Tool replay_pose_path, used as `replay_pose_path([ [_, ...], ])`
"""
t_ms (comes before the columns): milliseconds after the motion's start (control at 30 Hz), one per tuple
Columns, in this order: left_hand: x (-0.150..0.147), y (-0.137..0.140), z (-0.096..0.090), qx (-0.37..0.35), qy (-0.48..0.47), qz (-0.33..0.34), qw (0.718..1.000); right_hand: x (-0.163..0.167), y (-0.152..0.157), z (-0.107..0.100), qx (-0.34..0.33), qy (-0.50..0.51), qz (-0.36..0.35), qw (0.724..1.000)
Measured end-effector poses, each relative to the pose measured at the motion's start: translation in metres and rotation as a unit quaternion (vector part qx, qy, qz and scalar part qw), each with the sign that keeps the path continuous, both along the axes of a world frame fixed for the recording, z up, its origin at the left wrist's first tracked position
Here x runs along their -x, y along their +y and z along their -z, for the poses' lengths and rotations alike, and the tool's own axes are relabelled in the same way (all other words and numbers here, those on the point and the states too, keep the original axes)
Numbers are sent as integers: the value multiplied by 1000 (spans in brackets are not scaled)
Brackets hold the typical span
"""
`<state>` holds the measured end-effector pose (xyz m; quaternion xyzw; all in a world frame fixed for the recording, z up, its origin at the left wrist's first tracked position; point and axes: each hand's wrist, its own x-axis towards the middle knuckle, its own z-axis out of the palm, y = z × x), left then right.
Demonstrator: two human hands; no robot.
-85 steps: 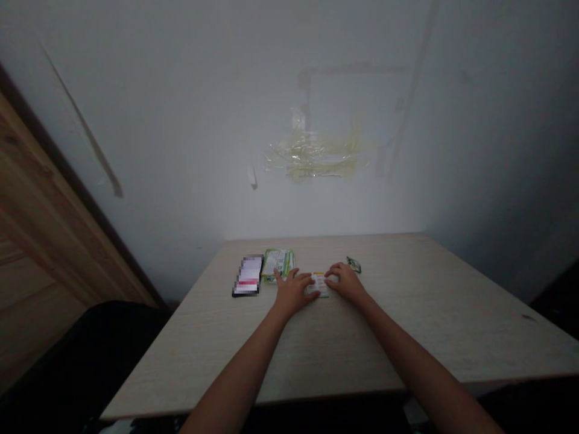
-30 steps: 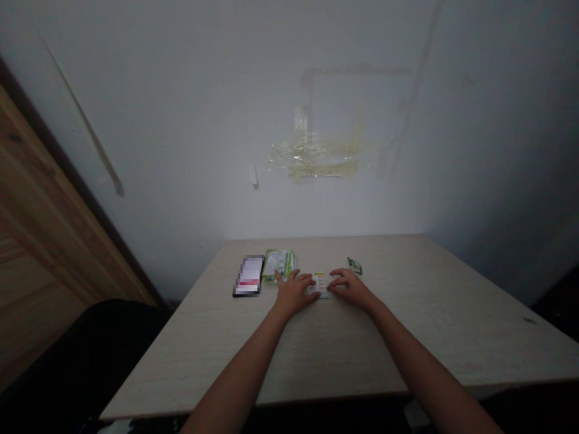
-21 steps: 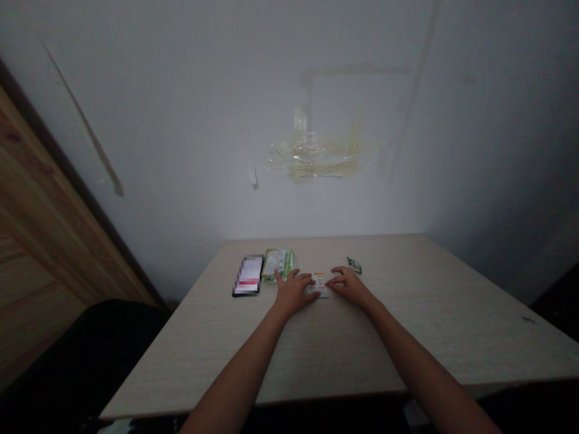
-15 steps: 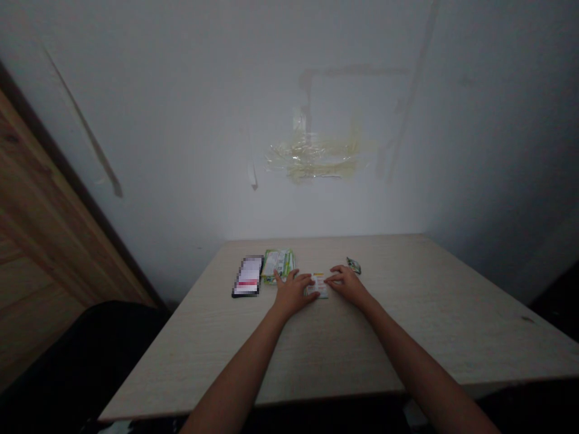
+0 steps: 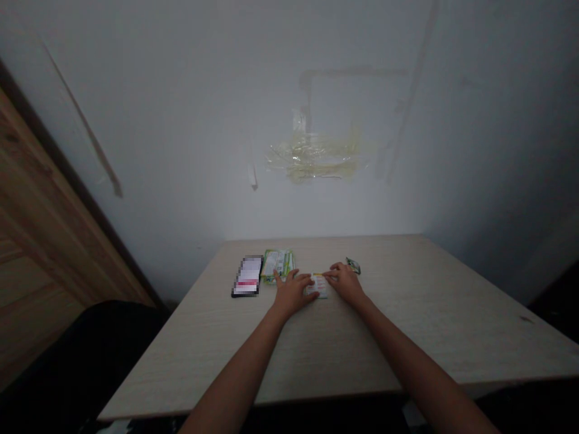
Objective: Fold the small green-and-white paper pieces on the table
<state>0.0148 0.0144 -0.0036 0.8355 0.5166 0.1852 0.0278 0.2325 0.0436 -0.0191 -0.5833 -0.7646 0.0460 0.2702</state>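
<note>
A small white printed packet (image 5: 320, 288) with a yellow strip along its far edge lies flat on the table between my hands. My left hand (image 5: 292, 295) rests over its left side, fingers spread, with the thumb and fingertips touching it. At the packet's far right corner, beside the yellow strip, my right hand (image 5: 346, 284) has its thumb and fingers drawn together in a pinch. Just beyond the left fingers sits a green and white packet (image 5: 278, 263). A small crumpled dark green wrapper piece (image 5: 353, 265) lies behind the right hand.
A phone (image 5: 248, 276) with a blurred, lit screen lies left of the green packet. The pale wooden table (image 5: 203, 355) meets a wall (image 5: 181, 150) bearing peeling tape (image 5: 316, 160). A dark chair-like shape (image 5: 90, 349) stands at the left, near wooden boards (image 5: 49, 205).
My right hand has shifted slightly left and away from me, its fingertips now at the packet's yellow strip. My left hand has stayed nearly still.
</note>
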Motion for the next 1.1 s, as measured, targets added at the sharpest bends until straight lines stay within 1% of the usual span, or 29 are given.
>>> replay_pose_path([
  [133,0,0,-1,1,2,0,1000,3,-2,-3,12,-18,13,1000],
  [233,0,0,-1,6,-4,1,1000,3,-2,-3,6,-20,15,1000],
  [467,0,-2,-4,12,-7,4,1000,0,-4,0,-9,6,-10,1000],
  [667,0,-3,-3,2,1,1,1000,-5,-4,2,1,43,-59,997],
  [967,0,-3,-4,9,1,3,1000,2,-6,-1,-3,53,-22,998],
  [1100,-1,-4,-5,11,0,-3,1000,3,-7,-3,3,56,-19,998],
])
